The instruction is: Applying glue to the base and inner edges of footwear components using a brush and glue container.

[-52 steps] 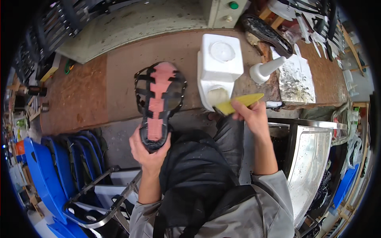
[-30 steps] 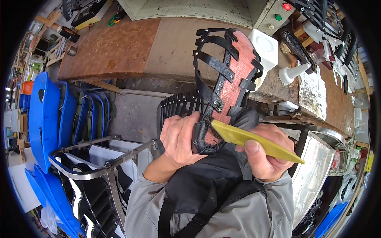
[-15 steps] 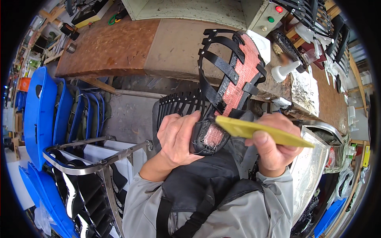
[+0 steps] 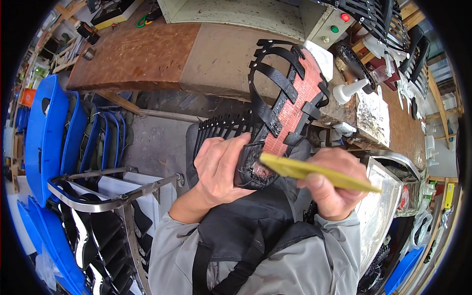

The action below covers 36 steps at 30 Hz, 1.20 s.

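Observation:
My left hand grips the heel end of a black strappy sandal, held tilted over my lap with its pinkish-red underside facing up. Black straps are folded over the edges of that underside, and dark, shiny patches show on it near the heel. In my right hand is a flat yellow scraper-like tool, pinched between thumb and fingers. Its far tip rests at or just above the heel part; contact cannot be made out. Behind my left hand lies another row of black straps.
A brown workbench runs across the far side, with a white nozzle bottle at its right. A metal-framed rack holding black and white soles stands left, beside blue trays. Green-handled scissors lie on the bench.
The yellow tool's tip has shifted left and down across the heel part, where dark covering now hides more of the pink. My left hand keeps its hold on the sandal.

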Available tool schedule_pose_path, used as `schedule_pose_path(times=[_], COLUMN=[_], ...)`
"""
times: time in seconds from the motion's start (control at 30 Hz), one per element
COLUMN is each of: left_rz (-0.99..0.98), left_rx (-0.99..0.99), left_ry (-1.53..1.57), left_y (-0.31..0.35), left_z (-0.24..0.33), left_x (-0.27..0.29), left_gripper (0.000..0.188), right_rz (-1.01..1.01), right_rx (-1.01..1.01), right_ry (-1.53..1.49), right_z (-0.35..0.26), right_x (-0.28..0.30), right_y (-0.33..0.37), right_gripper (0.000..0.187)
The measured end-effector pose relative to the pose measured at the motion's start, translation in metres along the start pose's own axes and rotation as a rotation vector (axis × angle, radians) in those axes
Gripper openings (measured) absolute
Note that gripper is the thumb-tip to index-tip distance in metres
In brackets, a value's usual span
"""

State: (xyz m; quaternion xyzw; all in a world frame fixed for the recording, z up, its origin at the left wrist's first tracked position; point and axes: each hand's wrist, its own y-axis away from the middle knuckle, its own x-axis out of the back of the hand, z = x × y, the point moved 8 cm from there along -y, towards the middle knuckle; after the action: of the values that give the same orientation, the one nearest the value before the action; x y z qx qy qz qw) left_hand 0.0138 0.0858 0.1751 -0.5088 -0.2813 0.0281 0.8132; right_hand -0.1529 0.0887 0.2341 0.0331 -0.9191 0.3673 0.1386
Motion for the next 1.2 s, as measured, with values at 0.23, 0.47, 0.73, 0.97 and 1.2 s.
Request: schedule_pose_path(times=[0.23, 0.47, 0.73, 0.97, 1.2], left_rz=[-0.035, -0.122, -0.313, -0.443, -0.558], left_rx=[0.077, 0.143, 0.154, 0.225, 0.266], left_ry=[0.138, 0.323, 0.452, 0.612, 0.642], left_y=[-0.002, -0.006, -0.008, -0.003, -0.001], left_z=[-0.007, -0.012, -0.012, -0.012, -0.01], left_x=[-0.003, -0.005, -0.014, -0.026, -0.036], left_gripper=[0.076, 0.069, 0.065, 0.07, 0.066], right_rz=[-0.239, -0.356, -0.426, -0.552, -0.558], right_rx=[0.12, 0.093, 0.176, 0.235, 0.219], right_ry=[-0.062, -0.177, -0.363, -0.441, -0.506], right_z=[-0.01, -0.002, 0.009, 0.012, 0.02], right_x=[-0.015, -0.018, -0.019, -0.019, -0.018], right_y=[-0.008, -0.021, -0.027, -0.027, -0.026], right_gripper=[0.017, 0.015, 0.016, 0.014, 0.016])
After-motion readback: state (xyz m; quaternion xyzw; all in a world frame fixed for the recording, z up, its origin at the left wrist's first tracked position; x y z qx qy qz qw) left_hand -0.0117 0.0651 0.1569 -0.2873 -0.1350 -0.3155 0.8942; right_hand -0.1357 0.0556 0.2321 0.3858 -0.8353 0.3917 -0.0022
